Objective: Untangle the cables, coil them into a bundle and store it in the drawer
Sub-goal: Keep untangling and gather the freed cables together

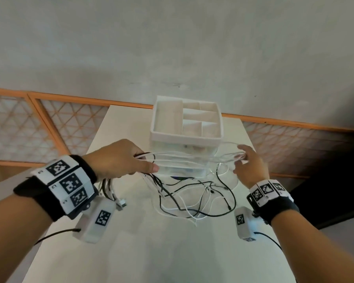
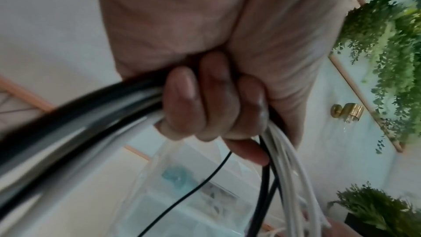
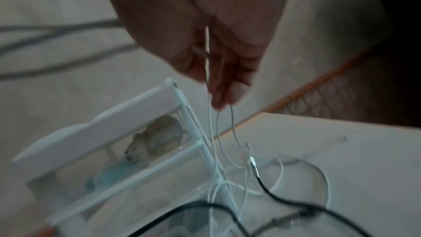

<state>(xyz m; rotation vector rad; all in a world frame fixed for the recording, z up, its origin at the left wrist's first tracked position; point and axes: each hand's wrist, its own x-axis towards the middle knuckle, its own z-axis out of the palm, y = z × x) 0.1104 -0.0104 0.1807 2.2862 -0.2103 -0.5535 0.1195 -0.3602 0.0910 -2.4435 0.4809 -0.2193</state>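
Stretching a run of cables (image 1: 192, 160) across mid-frame, long axis left to right, in front of the drawer unit (image 1: 185, 127). Left hand (image 1: 119, 158) clenched round a thick black-and-white bunch, right hand (image 1: 250, 162) pinching just a few thin white strands, fingers loosely bent. Rest of the tangle still slack on the white table (image 1: 131, 252) below centre, closer to the left hand, so probably gathered that way next. Plain grey wall up top, orange-framed lattice along the sides.
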